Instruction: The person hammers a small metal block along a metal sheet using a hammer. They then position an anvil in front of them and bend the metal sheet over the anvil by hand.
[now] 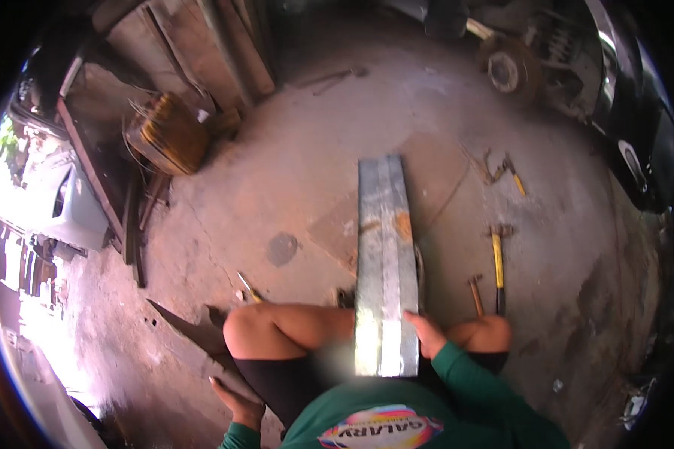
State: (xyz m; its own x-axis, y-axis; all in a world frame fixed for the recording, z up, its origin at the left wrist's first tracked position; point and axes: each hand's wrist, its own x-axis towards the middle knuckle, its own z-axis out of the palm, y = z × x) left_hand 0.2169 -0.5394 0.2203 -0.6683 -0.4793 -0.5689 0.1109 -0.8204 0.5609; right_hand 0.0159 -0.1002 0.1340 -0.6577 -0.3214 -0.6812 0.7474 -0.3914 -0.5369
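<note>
A long, silvery sheet-metal channel (380, 262) with lengthwise bends and a rusty patch extends from my lap out over the floor. My right hand (428, 335) grips its right edge near the close end, thumb on top and the other fingers mostly hidden. At lower left, my left hand (240, 404) is at the near end of a thin, dull strip of sheet metal (191, 338) leaning beside my leg. One digit shows along the strip's edge; the others are hidden, and the hand appears closed around it.
By my right knee lie a yellow-handled hammer (498, 262) and a smaller hammer (476, 295). Farther off is another yellow-handled tool (515, 178). A screwdriver (249, 287) lies past my left knee. A yellowish jerrycan (168, 135) stands back left; a wheel hub (505, 72) is back right.
</note>
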